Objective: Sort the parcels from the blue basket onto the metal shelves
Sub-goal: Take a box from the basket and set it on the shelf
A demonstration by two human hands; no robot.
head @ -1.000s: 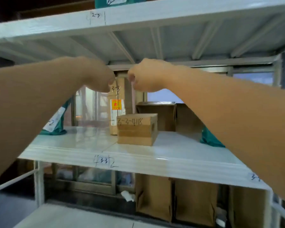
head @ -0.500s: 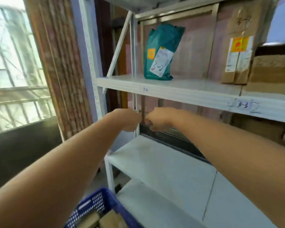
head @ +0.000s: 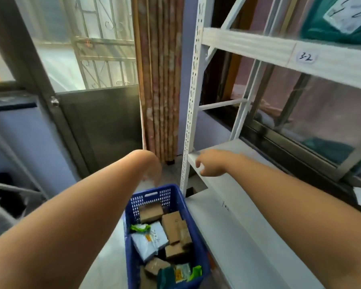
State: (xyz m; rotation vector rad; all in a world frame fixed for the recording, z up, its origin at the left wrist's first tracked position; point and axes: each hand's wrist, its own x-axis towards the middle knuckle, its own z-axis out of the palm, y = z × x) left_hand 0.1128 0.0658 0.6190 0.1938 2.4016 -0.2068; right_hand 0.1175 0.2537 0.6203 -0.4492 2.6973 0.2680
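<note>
At lower centre, on the floor beside the metal shelves (head: 191, 101), stands the blue basket (head: 131, 215). It holds the parcels: brown cardboard boxes (head: 172, 226), a grey mailer bag (head: 149, 239) and, at the near end, a dark green bag (head: 165, 276). Both bare forearms reach forward above it.

The left hand (head: 152, 172) hangs above the basket's far rim. It is blurred, but its fingers point downward, loosely spread, with nothing in them. The right hand (head: 209, 165) is in front of the near corner of the lower shelf (head: 227, 184), just beside the perforated upright — fingers slack and slightly curled, holding nothing. Whether it touches the shelf edge cannot be told.

The upper shelf, marked "3-2" (head: 305, 57), carries a teal parcel (head: 338, 21) with a white label, cut off at the upper right edge of the view.
</note>
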